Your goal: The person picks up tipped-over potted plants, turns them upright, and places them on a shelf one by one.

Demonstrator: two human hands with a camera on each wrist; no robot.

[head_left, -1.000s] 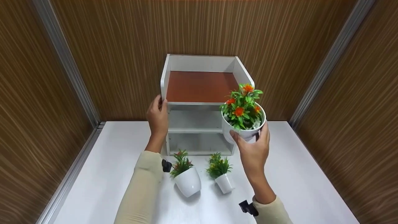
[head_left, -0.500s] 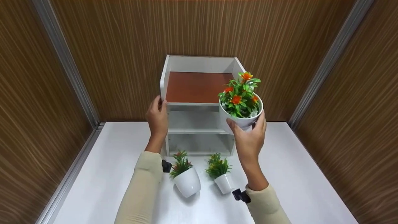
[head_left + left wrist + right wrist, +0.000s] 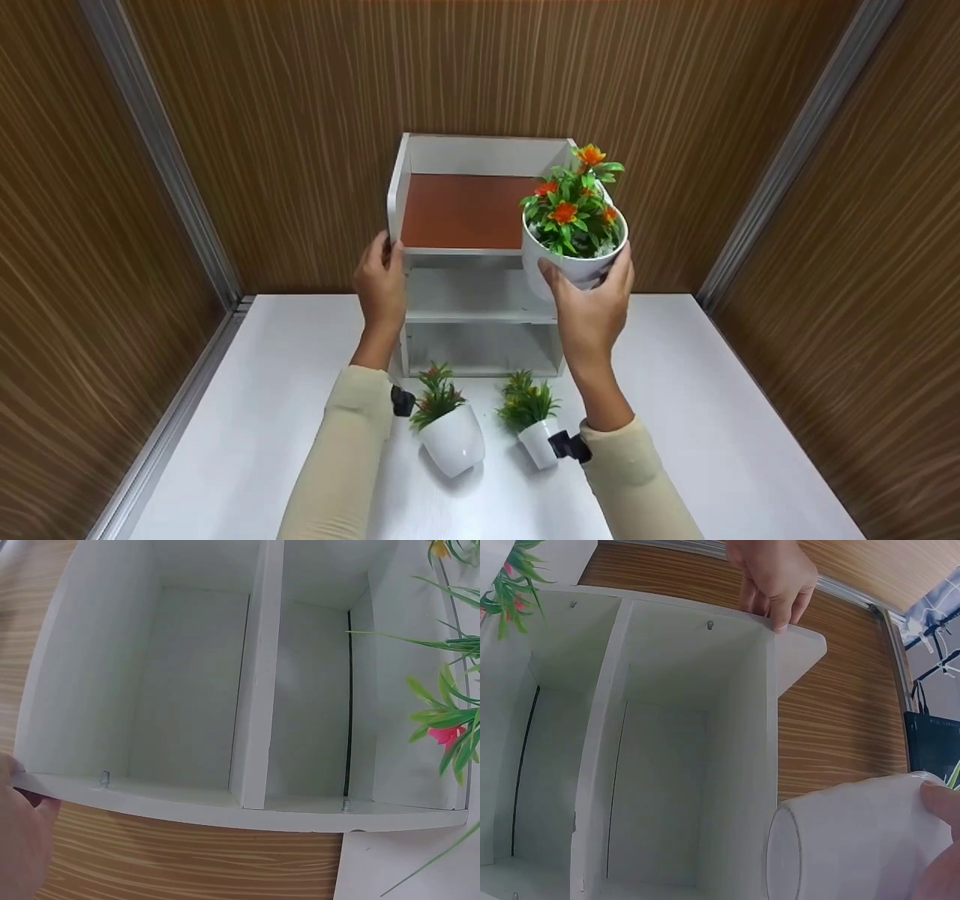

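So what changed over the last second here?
The right hand lifted the orange-flowered potted plant up and a little leftward, to the level of the shelf unit's brown top tier. The left hand kept hold of the unit's left panel; the two small potted plants on the table did not move.

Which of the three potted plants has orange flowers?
The largest potted plant, held up by the right hand beside the white shelf. The two smaller pots on the table lack orange blooms.
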